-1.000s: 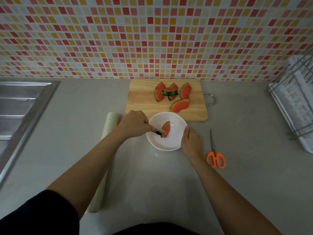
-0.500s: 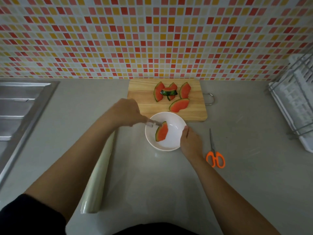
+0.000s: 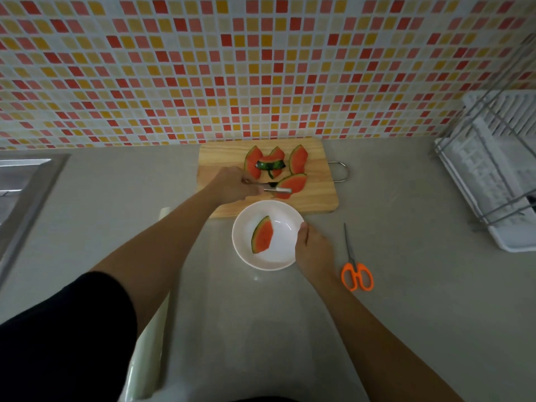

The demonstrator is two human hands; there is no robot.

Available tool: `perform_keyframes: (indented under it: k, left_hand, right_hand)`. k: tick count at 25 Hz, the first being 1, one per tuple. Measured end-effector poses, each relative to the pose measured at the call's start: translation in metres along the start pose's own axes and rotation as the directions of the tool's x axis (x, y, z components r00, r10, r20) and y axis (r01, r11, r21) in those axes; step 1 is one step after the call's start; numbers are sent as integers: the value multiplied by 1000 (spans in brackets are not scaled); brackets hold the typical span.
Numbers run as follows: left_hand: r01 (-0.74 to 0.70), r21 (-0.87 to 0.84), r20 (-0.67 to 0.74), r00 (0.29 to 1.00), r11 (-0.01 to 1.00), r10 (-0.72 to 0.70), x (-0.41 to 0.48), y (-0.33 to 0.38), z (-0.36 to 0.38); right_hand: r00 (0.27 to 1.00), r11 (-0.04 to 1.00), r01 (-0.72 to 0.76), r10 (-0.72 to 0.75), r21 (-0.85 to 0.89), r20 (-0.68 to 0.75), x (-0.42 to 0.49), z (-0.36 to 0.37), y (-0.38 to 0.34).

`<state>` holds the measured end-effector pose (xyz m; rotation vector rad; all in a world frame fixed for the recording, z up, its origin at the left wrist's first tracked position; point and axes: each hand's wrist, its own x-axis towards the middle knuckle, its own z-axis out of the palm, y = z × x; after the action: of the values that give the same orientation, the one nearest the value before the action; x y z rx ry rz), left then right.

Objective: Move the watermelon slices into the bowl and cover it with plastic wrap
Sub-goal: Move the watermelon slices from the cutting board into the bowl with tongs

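Reaching over the pale wooden cutting board [image 3: 220, 161], the left hand [image 3: 235, 185] is curled round a pair of slim metal tongs [image 3: 278, 190]. Their tips sit at the nearest red, green-rinded watermelon slice [image 3: 295, 182], though I cannot tell whether they have bitten on it. The right hand [image 3: 314, 250] grips the right rim of the round white bowl [image 3: 240, 221]. The bowl stands on the grey desk [image 3: 406, 314] just in front of the board, with one lone slice [image 3: 262, 235] lying in it. The remaining slices [image 3: 275, 162] lean together at the board's far side. What worries me is the grip: wet flesh pinched by narrow tips could slide out or tear on the short trip and land on the desk. A careless poke might also topple that leaning cluster. The bowl looks shallow, so stacked slices may rise above the rim and make the wrap sit badly. The left forearm passes over the pale roll of plastic wrap [image 3: 148, 358], which I'd guess could roll if nudged. The orange-handled scissors [image 3: 356, 275] lie close beside the right wrist, easy to knock. I can read no brand, label or writing anywhere; the roll looks plain.
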<state>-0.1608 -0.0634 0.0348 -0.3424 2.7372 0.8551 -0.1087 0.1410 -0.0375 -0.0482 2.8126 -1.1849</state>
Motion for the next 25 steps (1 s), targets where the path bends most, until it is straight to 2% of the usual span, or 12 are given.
perform_keyframes:
  k: [5, 11, 15, 20, 22, 23, 25]
  left_hand:
    - [-27, 78, -47, 998, 997, 31, 13, 13, 9]
    - [-204, 186, -194, 951, 961, 240, -4, 23, 19]
    - [-146, 179, -266, 945, 973, 191, -6, 11, 21]
    - [-21, -15, -268, 963, 1000, 16, -5, 0, 24]
    - [71, -228, -227, 966, 971, -124, -3, -3, 25]
    - [125, -404, -178, 961, 906, -212, -4, -4, 24]
    - [196, -697, -52, 946, 690, -321, -13, -3, 16]
  right_hand:
    - [1000, 999, 17, -18, -41, -5, 0, 0, -1]
    - [999, 998, 44, -44, -39, -10, 0, 0, 0]
    - [999, 999, 50, -50, -21, -3, 0, -2, -1]
    - [998, 997, 64, -65, -38, -11, 0, -2, -1]
    - [999, 998, 48, -48, -28, -4, 0, -2, -1]
    - [999, 999, 43, -43, -19, 0, 0, -2, 0]
    - [999, 999, 38, -37, -12, 9, -1, -2, 0]
